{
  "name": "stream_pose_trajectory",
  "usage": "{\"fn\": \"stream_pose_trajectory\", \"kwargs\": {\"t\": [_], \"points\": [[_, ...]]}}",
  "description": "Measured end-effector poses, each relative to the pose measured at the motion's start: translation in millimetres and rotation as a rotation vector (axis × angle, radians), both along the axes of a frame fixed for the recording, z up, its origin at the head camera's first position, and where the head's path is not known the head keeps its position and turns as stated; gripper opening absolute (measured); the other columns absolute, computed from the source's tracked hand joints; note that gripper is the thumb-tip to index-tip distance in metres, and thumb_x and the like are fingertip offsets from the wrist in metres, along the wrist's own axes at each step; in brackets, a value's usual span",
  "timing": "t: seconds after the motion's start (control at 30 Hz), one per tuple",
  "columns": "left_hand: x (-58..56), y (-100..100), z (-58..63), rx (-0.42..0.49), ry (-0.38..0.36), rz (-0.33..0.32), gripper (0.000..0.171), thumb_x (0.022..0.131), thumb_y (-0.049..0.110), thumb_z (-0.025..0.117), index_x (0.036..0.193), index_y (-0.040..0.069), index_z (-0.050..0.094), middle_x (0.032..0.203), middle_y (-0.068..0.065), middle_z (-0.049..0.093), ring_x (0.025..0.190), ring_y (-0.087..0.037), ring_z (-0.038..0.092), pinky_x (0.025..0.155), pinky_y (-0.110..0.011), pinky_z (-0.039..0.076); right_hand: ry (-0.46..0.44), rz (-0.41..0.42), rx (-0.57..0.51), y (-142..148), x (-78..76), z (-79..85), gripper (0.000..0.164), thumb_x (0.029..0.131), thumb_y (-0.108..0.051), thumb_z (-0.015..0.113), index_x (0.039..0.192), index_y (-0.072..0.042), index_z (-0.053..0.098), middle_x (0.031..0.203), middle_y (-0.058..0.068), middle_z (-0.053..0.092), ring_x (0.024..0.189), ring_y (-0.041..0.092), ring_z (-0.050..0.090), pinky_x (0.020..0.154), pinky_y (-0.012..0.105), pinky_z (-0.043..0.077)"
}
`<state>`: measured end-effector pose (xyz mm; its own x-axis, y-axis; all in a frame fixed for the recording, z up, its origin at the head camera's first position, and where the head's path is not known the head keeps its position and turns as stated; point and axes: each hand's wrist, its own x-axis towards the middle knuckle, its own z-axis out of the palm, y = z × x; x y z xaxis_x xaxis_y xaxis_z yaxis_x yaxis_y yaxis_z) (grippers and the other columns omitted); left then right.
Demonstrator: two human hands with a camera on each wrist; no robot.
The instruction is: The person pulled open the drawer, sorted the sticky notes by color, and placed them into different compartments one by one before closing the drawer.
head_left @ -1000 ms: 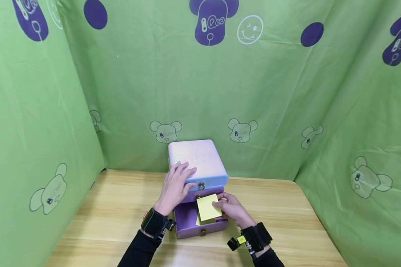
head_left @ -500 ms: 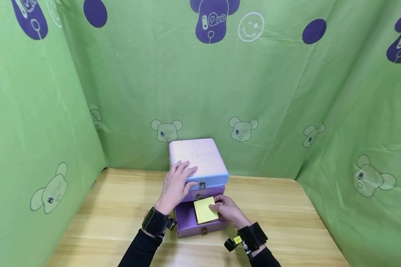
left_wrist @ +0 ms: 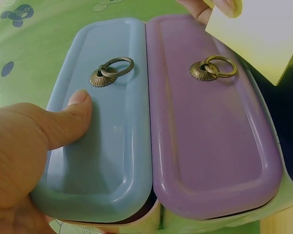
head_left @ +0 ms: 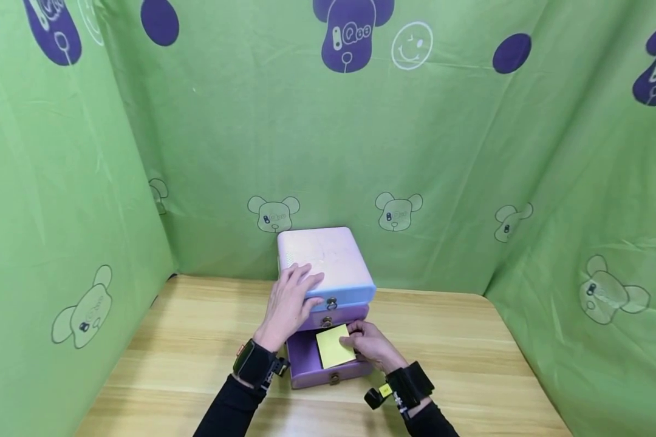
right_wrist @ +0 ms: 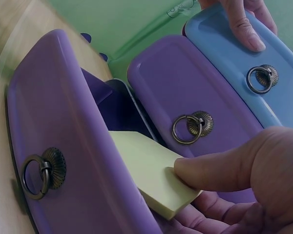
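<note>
A small drawer cabinet (head_left: 328,261) with a pale pink top stands on the table. Its blue top drawer (left_wrist: 102,156) and purple middle drawer (left_wrist: 210,141) are closed, each with a brass ring pull. The purple bottom drawer (head_left: 306,355) is pulled out. My left hand (head_left: 288,303) rests on the cabinet's front left corner, fingers spread on the top and thumb against the blue front. My right hand (head_left: 373,346) pinches a pad of yellow sticky notes (right_wrist: 146,163) between thumb and fingers, over the right part of the open drawer, just behind its front panel.
The wooden table (head_left: 448,352) extends to both sides of the cabinet. Green printed cloth (head_left: 328,139) hangs behind and at both sides, close to the cabinet's back. A camera sits on each wrist strap (head_left: 410,385).
My right hand has lowered the pad of sticky notes and shifted it slightly left into the open drawer. Yellow paper seen under it earlier is now covered. My left hand stays on the cabinet.
</note>
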<state>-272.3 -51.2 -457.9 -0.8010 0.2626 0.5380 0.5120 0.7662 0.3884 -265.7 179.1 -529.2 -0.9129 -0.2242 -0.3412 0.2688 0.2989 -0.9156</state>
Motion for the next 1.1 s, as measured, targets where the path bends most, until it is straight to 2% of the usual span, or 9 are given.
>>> {"fn": "stream_pose_trajectory", "kwargs": {"t": [0.17,0.37,0.63,0.9,1.1], "points": [[-0.6,0.4,0.8,-0.004,0.013,0.007,0.051,0.088,0.035,0.073,0.135,0.019,0.063,0.147,-0.015,0.056,0.139,-0.041,0.046,0.108,-0.063,0.046,-0.003,0.007,0.0,-0.8,-0.4,0.2,0.03,0.09,-0.006,0.068,0.111,0.005,0.049,0.07,-0.004,0.043,0.051,0.007,0.032,0.045,0.019,0.029],[0.4,1.3,-1.7,0.001,0.0,0.006,0.051,0.088,0.035,0.073,0.136,0.019,0.063,0.148,-0.015,0.056,0.14,-0.041,0.045,0.108,-0.063,0.046,-0.008,0.016,0.033,-1.4,1.4,-2.7,0.024,0.09,-0.005,0.068,0.105,0.004,0.052,0.07,-0.003,0.046,0.053,0.007,0.035,0.046,0.019,0.031],[-0.2,1.2,-1.5,0.012,-0.005,0.006,0.051,0.088,0.035,0.072,0.136,0.02,0.063,0.149,-0.015,0.055,0.14,-0.042,0.044,0.108,-0.064,0.046,0.017,0.045,0.042,-1.9,0.1,-4.6,0.024,0.091,-0.001,0.063,0.108,0.008,0.05,0.07,-0.002,0.045,0.053,0.007,0.035,0.047,0.019,0.031],[-0.7,0.4,-1.8,0.015,0.003,0.012,0.051,0.088,0.034,0.073,0.136,0.02,0.063,0.149,-0.015,0.055,0.14,-0.041,0.045,0.108,-0.064,0.046,0.07,0.041,0.104,-5.1,-0.4,-6.4,0.023,0.084,0.005,0.062,0.105,0.012,0.054,0.08,0.004,0.052,0.06,0.012,0.046,0.05,0.021,0.038],[0.8,-0.3,-0.5,0.021,-0.027,0.003,0.051,0.089,0.035,0.072,0.137,0.021,0.062,0.15,-0.014,0.054,0.142,-0.041,0.043,0.11,-0.065,0.043,0.098,0.03,0.134,-6.2,0.1,-7.0,0.029,0.079,0.009,0.061,0.107,0.015,0.055,0.087,0.008,0.055,0.069,0.016,0.052,0.056,0.022,0.043]]}}
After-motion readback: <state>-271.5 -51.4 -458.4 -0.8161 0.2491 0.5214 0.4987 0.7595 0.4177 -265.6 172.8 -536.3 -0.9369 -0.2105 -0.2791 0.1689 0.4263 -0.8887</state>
